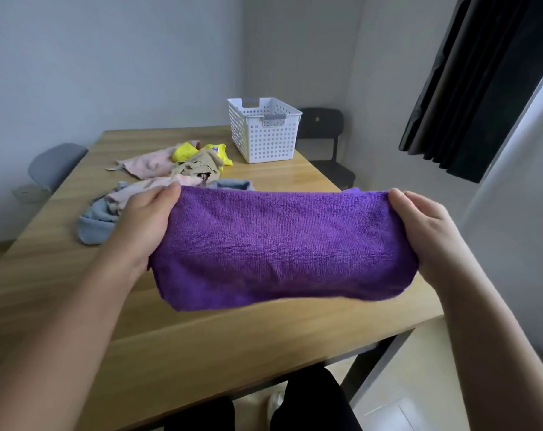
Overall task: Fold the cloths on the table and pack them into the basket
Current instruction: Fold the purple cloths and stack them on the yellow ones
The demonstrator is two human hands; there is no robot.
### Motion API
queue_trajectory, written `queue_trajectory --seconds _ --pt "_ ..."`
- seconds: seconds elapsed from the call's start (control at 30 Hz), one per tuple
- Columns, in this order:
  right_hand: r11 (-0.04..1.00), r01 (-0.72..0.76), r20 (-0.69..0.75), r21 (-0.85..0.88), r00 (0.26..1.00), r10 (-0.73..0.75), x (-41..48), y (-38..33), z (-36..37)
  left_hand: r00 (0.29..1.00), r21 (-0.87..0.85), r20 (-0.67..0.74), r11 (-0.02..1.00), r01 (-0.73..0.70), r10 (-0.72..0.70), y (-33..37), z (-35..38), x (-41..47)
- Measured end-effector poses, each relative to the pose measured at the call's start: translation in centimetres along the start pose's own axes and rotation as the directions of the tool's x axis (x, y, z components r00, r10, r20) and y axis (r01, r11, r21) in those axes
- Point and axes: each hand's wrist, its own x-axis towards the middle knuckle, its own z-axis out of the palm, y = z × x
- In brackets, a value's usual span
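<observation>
Left hand point(142, 225) and right hand point(425, 231) each grip a short end of the purple cloth point(282, 247), stretched over the tabletop point(201, 353) with its long axis running left to right. Well beyond it, roughly midway between both hands, the basket point(264, 135) stands at the far edge.

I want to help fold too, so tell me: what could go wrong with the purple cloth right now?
1. The purple cloth is gripped only at its ends by the left hand and right hand. Its lower edge hangs loose, so the fold might come undone.
2. Its right end seems to be past the edge of the table. If dropped there, it could land on the floor.
</observation>
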Motion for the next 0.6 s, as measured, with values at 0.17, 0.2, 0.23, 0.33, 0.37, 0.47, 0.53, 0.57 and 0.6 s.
queue_trajectory --seconds 0.17,0.2,0.23,0.33,0.37,0.47,0.53,0.57,0.6 --pt "0.991 -0.049 0.001 -0.125 0.999 0.049 0.6 1.7 1.1 0.992 0.112 0.055 0.988 0.107 -0.113 -2.1 -0.1 1.3" --pt "0.991 -0.032 0.000 -0.128 0.999 0.032 0.7 1.9 1.2 0.992 0.062 0.061 0.992 0.106 -0.110 -2.0 0.0 1.5" --pt "0.994 -0.012 -0.001 -0.111 1.000 0.012 0.8 1.9 1.2 0.993 0.004 0.073 0.995 0.097 -0.097 -1.8 0.0 1.6" --pt "0.995 0.102 0.013 -0.005 0.995 -0.102 0.9 1.5 0.7 0.991 -0.157 0.129 0.986 0.057 -0.037 -0.8 -0.5 2.0" --pt "0.989 0.149 0.025 0.026 0.988 -0.149 0.8 1.3 0.4 0.990 -0.199 0.138 0.979 0.039 -0.011 -0.6 -0.7 2.0" --pt "0.961 0.270 0.128 0.064 0.953 -0.276 0.1 1.8 -0.9 0.980 -0.281 0.183 0.959 -0.026 0.081 -1.0 -1.5 1.3" --pt "0.958 0.280 0.256 0.056 0.924 -0.285 -0.5 3.1 -1.8 0.952 -0.223 0.284 0.974 -0.047 0.111 -2.5 -2.8 0.6" --pt "0.968 0.250 0.329 0.027 0.912 -0.245 -0.8 3.9 -2.3 0.932 -0.130 0.351 0.990 -0.051 0.094 -3.6 -3.5 0.2" --pt "0.974 0.224 0.391 -0.033 0.900 -0.194 -1.1 5.1 -2.7 0.900 -0.025 0.431 0.998 -0.056 0.061 -4.9 -4.2 -0.2"
